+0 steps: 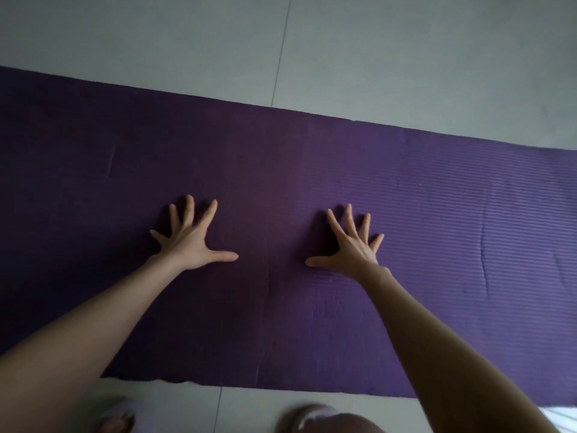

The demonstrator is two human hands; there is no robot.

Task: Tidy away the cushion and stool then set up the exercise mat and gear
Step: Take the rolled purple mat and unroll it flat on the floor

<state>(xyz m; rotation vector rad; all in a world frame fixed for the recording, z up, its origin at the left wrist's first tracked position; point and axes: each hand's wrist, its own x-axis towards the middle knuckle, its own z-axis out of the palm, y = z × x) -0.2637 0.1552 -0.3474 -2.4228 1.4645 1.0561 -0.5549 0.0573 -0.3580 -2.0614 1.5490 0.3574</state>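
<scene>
On the purple mat, left hand and right hand press flat, fingers splayed, gripping nothing.

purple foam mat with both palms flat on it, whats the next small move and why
Probably sweep the right hand rightward across the purple ribbed foam mat to flatten the vertical crease there, left hand pressing as anchor; both lie spread flat.

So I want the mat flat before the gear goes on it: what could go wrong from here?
The left hand and right hand press flat on the middle of the mat, so the crease farther right may not flatten. Pushing outward could also slide the mat askew on the smooth-looking floor.
</scene>
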